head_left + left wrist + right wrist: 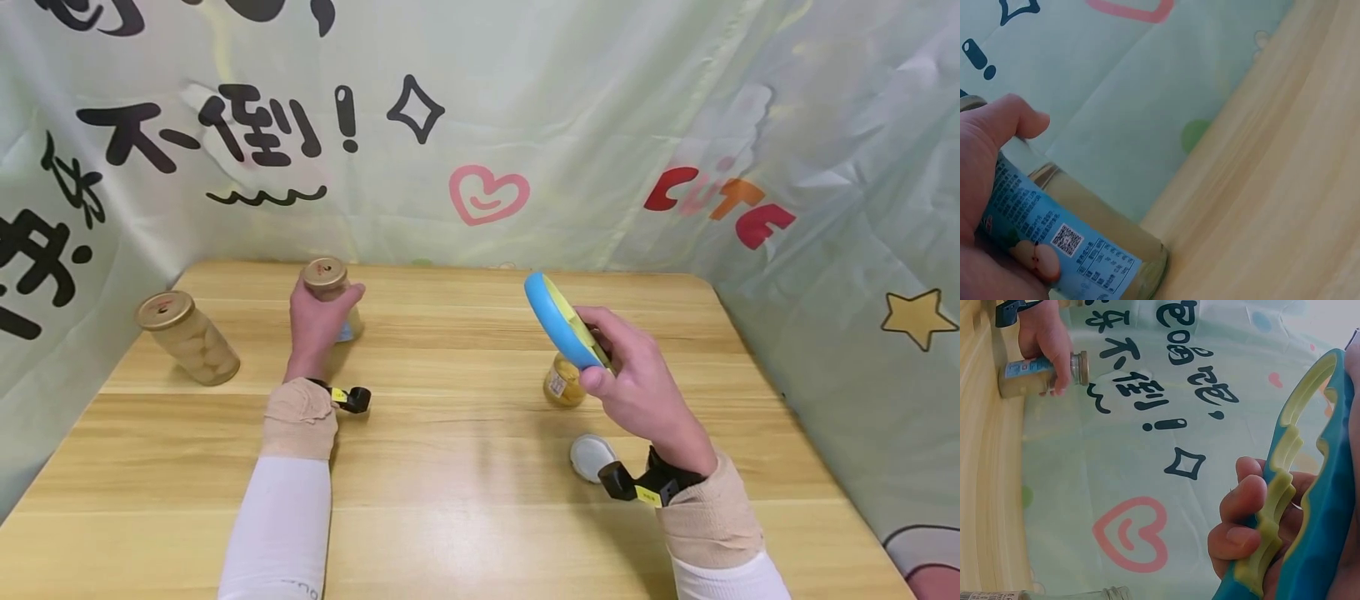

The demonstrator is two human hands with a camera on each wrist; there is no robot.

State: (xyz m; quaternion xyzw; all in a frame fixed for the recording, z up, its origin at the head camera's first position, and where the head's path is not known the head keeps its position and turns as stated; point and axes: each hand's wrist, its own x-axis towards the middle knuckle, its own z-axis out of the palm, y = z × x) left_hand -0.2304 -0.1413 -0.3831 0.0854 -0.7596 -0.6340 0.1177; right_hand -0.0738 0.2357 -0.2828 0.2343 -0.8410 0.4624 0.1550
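Observation:
At the back left of the table, my left hand (313,323) grips a tall glass jar (1104,206) with a gold lid (325,272). Its blue label (1094,250) shows apple pictures, and the jar stands on the table in the head view. My right hand (647,383) holds a blue and yellow jar opener (558,321) in the air, fingers curled round its handle. The right wrist view shows the opener's (1335,506) stepped yellow inner edges, with nothing between them. Below the opener stands a small jar (562,383) with yellowish contents, partly hidden.
Another tall jar (197,346) with a gold lid and pale pieces inside stands at the left. A white round lid (592,457) lies on the wooden table (450,517) near my right wrist. Printed cloth (585,125) hangs behind and along the sides.

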